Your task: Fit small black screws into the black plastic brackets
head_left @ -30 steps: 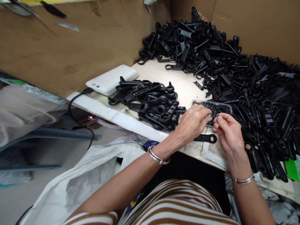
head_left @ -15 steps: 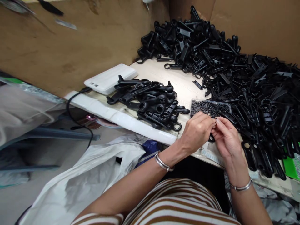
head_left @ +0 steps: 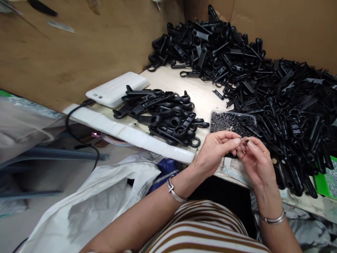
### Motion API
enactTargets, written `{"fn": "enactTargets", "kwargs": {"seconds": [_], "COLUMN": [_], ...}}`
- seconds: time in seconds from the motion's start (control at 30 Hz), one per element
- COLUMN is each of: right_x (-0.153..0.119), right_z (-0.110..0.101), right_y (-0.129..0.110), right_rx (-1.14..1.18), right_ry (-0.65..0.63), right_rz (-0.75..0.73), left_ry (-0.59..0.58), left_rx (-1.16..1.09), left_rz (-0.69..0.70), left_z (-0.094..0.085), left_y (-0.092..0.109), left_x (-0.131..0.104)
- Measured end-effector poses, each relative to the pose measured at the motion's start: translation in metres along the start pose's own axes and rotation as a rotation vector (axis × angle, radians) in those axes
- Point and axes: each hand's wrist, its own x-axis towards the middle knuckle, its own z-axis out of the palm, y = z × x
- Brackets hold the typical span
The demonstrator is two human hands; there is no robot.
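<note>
Both hands meet in front of a shallow clear tray (head_left: pixel 211 123) filled with tiny black pieces (head_left: pixel 226 121). My left hand (head_left: pixel 214 151) is closed, its thumb pressed to the index finger. Whatever it pinches is hidden. Right beside it, my right hand (head_left: pixel 256 160) is closed too, with a tiny black piece (head_left: pixel 247 141) showing at thumb and fingertip. The fingertips of the two hands touch or nearly touch. Something dark shows just under my left fingers; I cannot tell whether it is held.
A smaller pile of black plastic arms with ring ends (head_left: pixel 168 116) lies at left, near a white box (head_left: pixel 118 88) with a black cable (head_left: pixel 68 123). A large heap of similar black parts (head_left: pixel 263 77) covers the back and right. A green tray (head_left: pixel 321 184) stands far right.
My left thumb now shows along the top of the pinch, and the hands sit slightly lower in view. A black ring end visible between the hands before is now hidden. The view has shifted slightly.
</note>
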Motion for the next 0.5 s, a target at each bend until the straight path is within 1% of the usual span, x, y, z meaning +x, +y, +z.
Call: {"fn": "enactTargets", "kwargs": {"seconds": [0.1, 0.17, 0.33, 0.4, 0.5], "right_x": [0.0002, 0.0014, 0.0012, -0.0012, -0.0055], "right_z": [-0.0007, -0.0017, -0.0053, -0.0064, -0.0082], "right_y": [0.0033, 0.0043, 0.0031, 0.0017, 0.0], "right_rx": [-0.076, -0.132, -0.298, -0.456, -0.774], "right_ry": [0.072, 0.112, 0.138, 0.168, 0.224], "right_rz": [-0.122, -0.177, -0.282, -0.379, -0.559], "left_ry": [0.006, 0.005, -0.001, -0.003, 0.002], "left_rx": [-0.043, -0.053, -0.053, -0.05, -0.047], "left_rz": [-0.054, -0.076, -0.079, -0.078, -0.072], "left_z": [0.0011, 0.0012, 0.0022, 0.0026, 0.0026], "left_y": [-0.001, -0.0019, -0.0037, -0.0039, -0.0034], "left_x": [-0.0004, -0.001, -0.0027, -0.0029, -0.003]}}
